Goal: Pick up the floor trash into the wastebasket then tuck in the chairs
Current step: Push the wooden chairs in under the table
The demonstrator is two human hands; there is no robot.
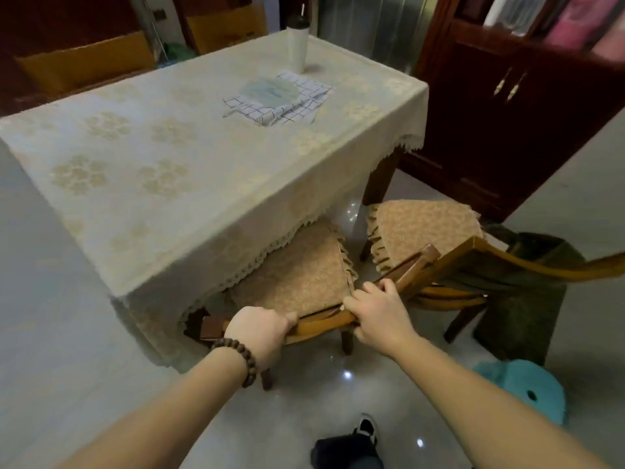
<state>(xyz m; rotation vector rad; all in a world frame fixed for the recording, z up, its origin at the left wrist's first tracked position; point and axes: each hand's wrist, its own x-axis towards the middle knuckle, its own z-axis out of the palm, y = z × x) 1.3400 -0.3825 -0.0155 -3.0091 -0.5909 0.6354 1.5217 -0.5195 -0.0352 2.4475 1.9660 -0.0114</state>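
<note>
Glossy grey floor (338, 401), dark wooden cabinet (507, 130).

Bare forearms, brown beaded bracelet (236, 358) on left wrist, black-and-white sneaker (367, 429)

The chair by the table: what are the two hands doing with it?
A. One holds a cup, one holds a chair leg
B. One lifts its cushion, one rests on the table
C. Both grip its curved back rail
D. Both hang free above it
C: the left hand and right hand are both closed on the back rail of the chair, whose seat sits partly under the tablecloth.
</note>
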